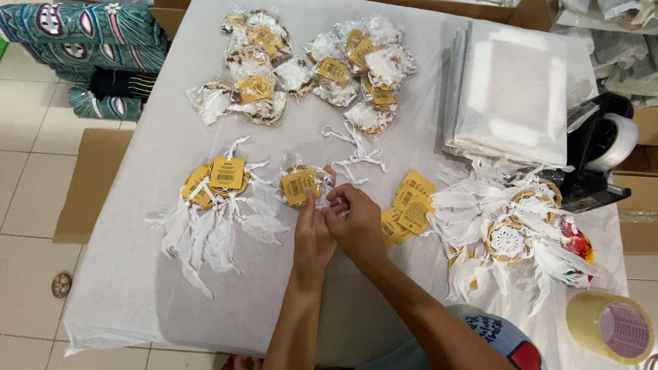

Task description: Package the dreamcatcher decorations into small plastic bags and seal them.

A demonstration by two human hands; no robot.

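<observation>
Down at the bottom right corner, closest in, sits a roll of tan packing tape [610, 327], and beside it the person's blue printed sleeve [490, 329]. Both forearms run up to the middle of the white-covered table [123, 274], and there's the action: the left hand [313, 233] and the right hand [356, 223] are pressed close together, fingers pinched narrow on a small bagged dreamcatcher [301, 183] with a yellow card tag, which lies on the cloth just above the fingertips. Left of it, a small pile of unbagged dreamcatchers [216, 199] spreads its white feathers over the cloth. Just right of the hands, loose yellow tags [410, 202] lie fanned out, and beyond them a heap of white feathered hoops [510, 229]. Further up, two clusters of finished bagged pieces [308, 65], a few loose white strings [356, 151], and a stack of clear plastic bags [517, 89]. A black tape dispenser [600, 147] stands at the right edge.
</observation>
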